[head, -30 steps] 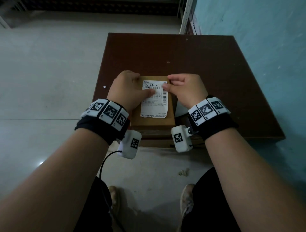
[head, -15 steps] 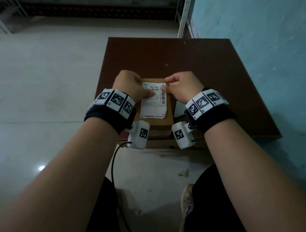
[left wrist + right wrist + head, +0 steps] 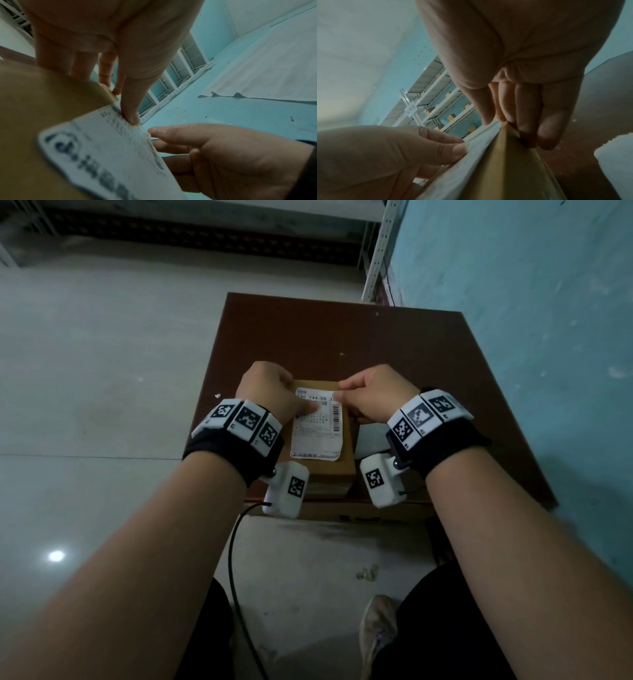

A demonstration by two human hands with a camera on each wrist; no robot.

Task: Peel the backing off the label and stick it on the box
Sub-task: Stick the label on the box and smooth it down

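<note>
A brown cardboard box (image 3: 322,469) stands on the dark brown table (image 3: 342,337). A white printed label (image 3: 317,436) lies flat on the box's top. My left hand (image 3: 270,392) holds the box's left and far side, with its thumb (image 3: 132,101) pressed on the upper part of the label (image 3: 106,148). My right hand (image 3: 373,395) grips the right side of the box. Its fingers (image 3: 527,115) run down the box wall (image 3: 505,169) and its thumb rests at the label's upper right edge. The label's far corners are hidden by both hands.
A white sheet (image 3: 371,436) lies on the table just right of the box, partly under my right wrist. The blue wall (image 3: 548,337) runs close along the table's right side, and a white shelf post (image 3: 376,251) stands behind it. Bare floor lies to the left.
Both hands keep their hold on the box, thumbs still at the top of the label. Only the head view has shifted a little.
</note>
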